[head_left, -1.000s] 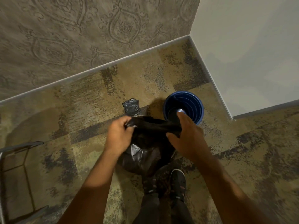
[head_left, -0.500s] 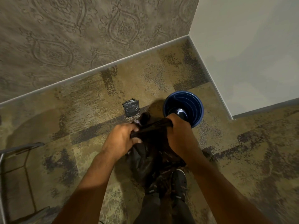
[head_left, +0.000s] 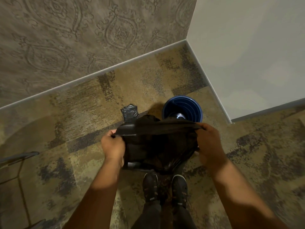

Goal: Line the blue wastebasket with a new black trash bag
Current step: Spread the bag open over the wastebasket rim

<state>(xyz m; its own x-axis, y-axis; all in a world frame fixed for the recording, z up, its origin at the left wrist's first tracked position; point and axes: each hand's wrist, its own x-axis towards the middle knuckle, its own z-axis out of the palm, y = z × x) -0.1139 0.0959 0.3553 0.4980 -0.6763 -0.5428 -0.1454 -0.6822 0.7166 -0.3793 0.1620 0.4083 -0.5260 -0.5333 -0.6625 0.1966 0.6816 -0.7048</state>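
A black trash bag (head_left: 158,146) hangs in front of me, its top edge stretched wide between both hands. My left hand (head_left: 113,146) grips the bag's left end and my right hand (head_left: 208,141) grips its right end. The blue wastebasket (head_left: 193,107) stands upright on the carpet just beyond the bag, near the wall corner; its ribbed inside is bare with something shiny at the bottom. The bag hides the basket's near rim.
A folded black bag (head_left: 129,111) lies on the carpet left of the basket. Walls close the corner at the back and right (head_left: 247,55). A metal frame (head_left: 18,162) stands at the far left. My shoes (head_left: 165,189) are below the bag.
My hands have moved apart, pulling the bag's top edge from a bunched clump into a wide taut band. The bag has risen a little.
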